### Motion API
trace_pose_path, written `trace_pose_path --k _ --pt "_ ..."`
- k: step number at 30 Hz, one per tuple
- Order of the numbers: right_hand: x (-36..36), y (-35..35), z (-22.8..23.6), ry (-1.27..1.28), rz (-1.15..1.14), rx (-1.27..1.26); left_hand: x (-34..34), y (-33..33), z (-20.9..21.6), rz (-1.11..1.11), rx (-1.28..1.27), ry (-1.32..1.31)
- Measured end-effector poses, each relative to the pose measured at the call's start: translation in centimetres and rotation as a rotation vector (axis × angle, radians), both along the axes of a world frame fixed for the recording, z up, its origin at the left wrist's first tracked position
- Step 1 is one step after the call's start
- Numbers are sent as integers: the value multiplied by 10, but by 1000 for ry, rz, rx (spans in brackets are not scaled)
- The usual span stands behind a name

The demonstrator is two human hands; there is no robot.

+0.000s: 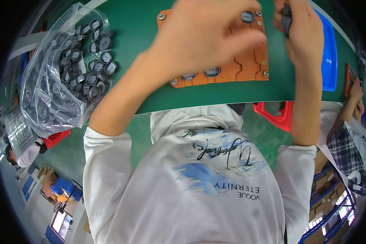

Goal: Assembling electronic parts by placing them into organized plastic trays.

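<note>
Right hand (307, 40) grips a dark grey part (287, 20) beside the orange board (250, 67), left hand (203, 38) spread, blurred, over that board; I judge the part light, stiff, best pinched by its rim.

Crinkled clear plastic bag (44, 95), glossy; small round grey plastic parts (110, 68), matt; flat orange board (240, 67), smooth; round silvery metal knobs (266, 73), shiny.

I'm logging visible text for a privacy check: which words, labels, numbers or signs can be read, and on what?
White shirt: black script and smaller block capitals, upside down in view; legible, but withheld here.
Orange plate: none visible.
Clear bag: none readable.
Background boxes: too small to tell.
</note>
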State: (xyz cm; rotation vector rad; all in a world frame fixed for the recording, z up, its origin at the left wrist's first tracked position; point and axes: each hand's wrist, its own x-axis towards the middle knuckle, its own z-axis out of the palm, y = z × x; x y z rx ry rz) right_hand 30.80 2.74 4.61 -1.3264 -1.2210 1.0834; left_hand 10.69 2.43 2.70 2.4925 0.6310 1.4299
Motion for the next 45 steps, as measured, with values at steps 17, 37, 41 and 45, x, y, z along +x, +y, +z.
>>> trace_pose_path --k 17,37,41,45 --pt "24 -39 -43 -419 -2 -30 -14 -31 -17 175 -120 438" --pt "37 -46 -39 -867 214 111 -4 -14 -9 -45 -418 439" --pt "28 -40 -23 -904 369 33 -6 -17 -13 -48 -475 357" --pt "28 -36 -33 -886 339 59 -5 -12 -27 23 -142 357"
